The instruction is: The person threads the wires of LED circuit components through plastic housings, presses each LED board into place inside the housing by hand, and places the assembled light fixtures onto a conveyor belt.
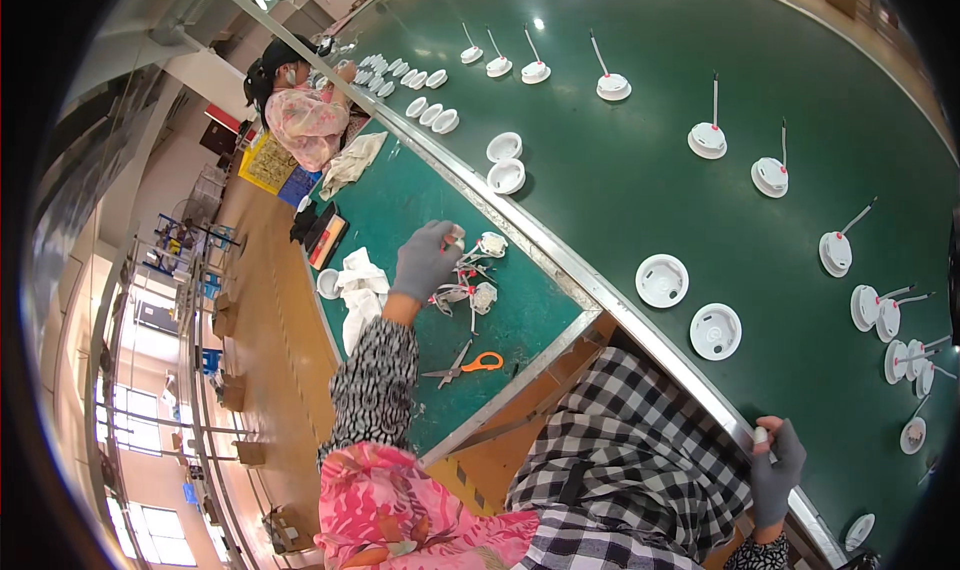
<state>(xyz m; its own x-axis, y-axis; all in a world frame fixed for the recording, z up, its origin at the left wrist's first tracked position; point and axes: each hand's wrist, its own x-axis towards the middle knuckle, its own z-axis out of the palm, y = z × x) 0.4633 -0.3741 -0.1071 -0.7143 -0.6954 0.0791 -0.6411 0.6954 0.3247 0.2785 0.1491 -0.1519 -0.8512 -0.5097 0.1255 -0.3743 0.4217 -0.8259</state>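
My left hand [425, 260], in a grey glove with bare fingertips, is over a small heap of white parts with wires and red connectors [470, 285] on the green side table. Its fingers are curled and closed at the heap; what lies between them is hidden. By the metal rail of the big green surface is my right hand [778, 465], also gloved in grey. Its fingers are bent, with the thumb side apart, and nothing shows in it. Orange-handled scissors [470, 365] lie below the heap. Two round white housings [716, 331] rest on the green surface between my hands.
Several white discs with upright wires [707, 140] stand along the green surface [600, 190]. White cups [506, 176] line its left edge. White cloth [362, 295] lies on the side table [530, 320]. Another person [305, 115] works at the far left.
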